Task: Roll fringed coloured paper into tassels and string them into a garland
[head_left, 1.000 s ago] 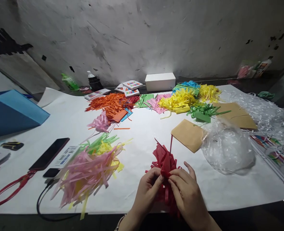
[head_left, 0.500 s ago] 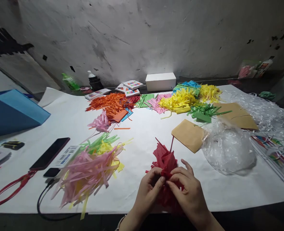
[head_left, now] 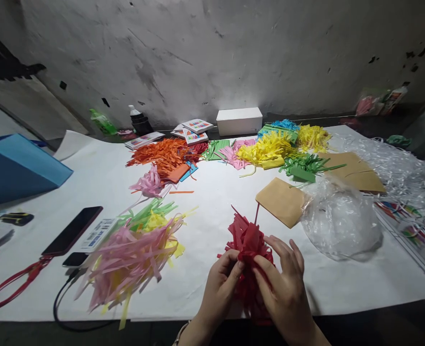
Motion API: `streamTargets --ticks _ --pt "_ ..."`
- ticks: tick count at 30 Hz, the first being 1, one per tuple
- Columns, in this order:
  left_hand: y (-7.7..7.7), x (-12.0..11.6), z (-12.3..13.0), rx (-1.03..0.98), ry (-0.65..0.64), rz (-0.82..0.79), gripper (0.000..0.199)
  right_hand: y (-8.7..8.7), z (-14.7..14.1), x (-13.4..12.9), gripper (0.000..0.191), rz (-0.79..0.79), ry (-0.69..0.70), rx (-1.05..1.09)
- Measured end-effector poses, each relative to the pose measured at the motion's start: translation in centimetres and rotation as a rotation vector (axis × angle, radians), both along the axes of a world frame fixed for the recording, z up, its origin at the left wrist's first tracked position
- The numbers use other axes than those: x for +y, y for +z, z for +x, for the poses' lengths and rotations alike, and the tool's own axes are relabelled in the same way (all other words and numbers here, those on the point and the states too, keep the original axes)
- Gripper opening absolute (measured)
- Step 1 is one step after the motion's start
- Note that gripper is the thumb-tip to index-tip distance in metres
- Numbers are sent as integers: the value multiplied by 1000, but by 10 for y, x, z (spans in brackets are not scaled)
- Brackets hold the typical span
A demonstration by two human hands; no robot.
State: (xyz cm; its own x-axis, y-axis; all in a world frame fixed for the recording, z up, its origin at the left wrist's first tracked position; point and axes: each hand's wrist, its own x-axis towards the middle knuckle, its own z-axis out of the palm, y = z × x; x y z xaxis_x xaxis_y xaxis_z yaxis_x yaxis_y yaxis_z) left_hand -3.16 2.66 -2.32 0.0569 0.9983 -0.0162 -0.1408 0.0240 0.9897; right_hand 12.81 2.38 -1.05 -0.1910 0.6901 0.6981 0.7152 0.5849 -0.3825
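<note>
A bundle of red fringed paper [head_left: 250,235] lies at the front of the white-covered table, its cut strips spreading away from me and down toward the table edge. My left hand [head_left: 224,276] pinches its gathered middle between thumb and fingertips. From the other side my right hand [head_left: 282,274] grips the same gathered part with thumb and forefinger, while its other fingers are lifted and spread. Part of the red paper below is hidden by my hands. A brown paper envelope [head_left: 281,202] lies just beyond the bundle.
Pink, yellow and green paper strips [head_left: 133,259] lie left, beside a phone [head_left: 72,230] with a red strap [head_left: 14,288]. A crumpled clear plastic bag [head_left: 342,221] sits right. Orange fringe [head_left: 162,156], yellow fringe [head_left: 266,149] and a white box [head_left: 239,121] line the back.
My right hand has shifted its fingers on the red paper and turned slightly, its other fingers now raised differently. A flap of red paper stands up more. My left hand stays in place.
</note>
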Motion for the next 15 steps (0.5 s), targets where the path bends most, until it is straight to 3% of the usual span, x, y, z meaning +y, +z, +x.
streamTargets --ticks 3,6,10,15 --pt "1 -1 1 -22 35 -32 24 1 -3 -4 15 85 -20 -19" --pt "1 -1 2 -23 42 -35 22 -1 -7 -7 4 -25 23 -24" --pt "-1 -1 5 -24 18 -8 22 -6 -8 -6 17 -149 82 50" --pt "-5 0 4 49 -18 42 19 -9 -7 -3 17 -213 111 84"
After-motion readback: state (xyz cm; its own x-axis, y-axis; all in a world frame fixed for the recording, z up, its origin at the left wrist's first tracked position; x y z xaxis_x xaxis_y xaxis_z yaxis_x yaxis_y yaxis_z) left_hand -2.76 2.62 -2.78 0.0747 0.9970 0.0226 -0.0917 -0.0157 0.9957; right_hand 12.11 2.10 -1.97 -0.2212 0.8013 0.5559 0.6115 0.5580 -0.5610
